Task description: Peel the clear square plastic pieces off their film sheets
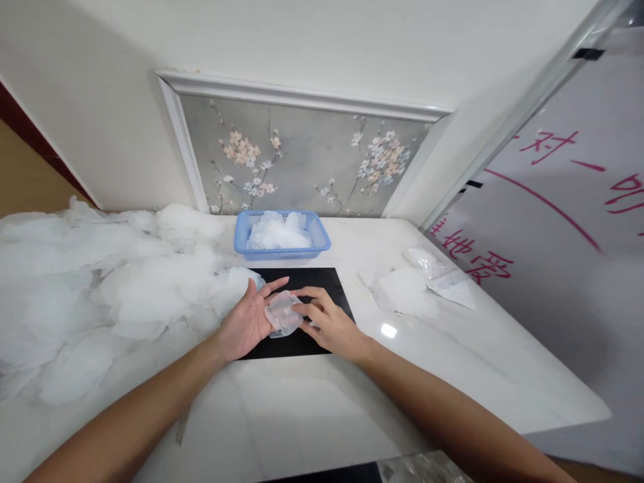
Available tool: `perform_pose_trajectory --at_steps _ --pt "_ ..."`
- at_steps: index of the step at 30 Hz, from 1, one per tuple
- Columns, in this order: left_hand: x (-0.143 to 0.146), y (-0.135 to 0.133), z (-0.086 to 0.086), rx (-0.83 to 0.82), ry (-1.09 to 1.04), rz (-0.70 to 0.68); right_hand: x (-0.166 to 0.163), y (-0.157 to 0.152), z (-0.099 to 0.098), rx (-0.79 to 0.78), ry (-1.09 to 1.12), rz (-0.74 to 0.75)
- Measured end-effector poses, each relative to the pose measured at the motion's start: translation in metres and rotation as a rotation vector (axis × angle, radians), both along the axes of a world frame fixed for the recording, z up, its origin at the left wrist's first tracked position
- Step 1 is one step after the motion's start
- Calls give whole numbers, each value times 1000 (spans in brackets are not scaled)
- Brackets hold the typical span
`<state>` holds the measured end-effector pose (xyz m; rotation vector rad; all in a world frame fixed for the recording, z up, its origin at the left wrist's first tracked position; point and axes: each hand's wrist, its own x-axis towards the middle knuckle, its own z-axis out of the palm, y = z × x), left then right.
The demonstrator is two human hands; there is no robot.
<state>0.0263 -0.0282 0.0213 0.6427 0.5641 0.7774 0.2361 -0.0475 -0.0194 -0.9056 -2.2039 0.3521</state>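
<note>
Over black mat (pixel 302 347), we're resting translucent piece (pixel 286 314) on flat, spread left hand (pixel 250 318); right hand (pixel 329 327) touching its edge, can't tell if pinching. Seemingly we're mid-handling; next move likely calling for light fingertip control.

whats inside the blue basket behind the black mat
The blue basket holds a heap of whitish, see-through-looking pieces, loosely piled. The heap covers most of the basket's floor, so anything beneath the top pieces cannot be seen.

Red "对" (pixel 552 145), "她爱" (pixel 477 259) on whiteboard (pixel 558 322).
</note>
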Motion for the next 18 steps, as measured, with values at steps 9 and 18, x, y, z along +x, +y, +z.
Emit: perform_pose_trajectory --at_steps 9,18 --pt "3 -1 2 -3 -33 4 3 6 -6 134 84 -89" --pt "2 0 0 48 1 -37 3 6 -4 178 39 -49"
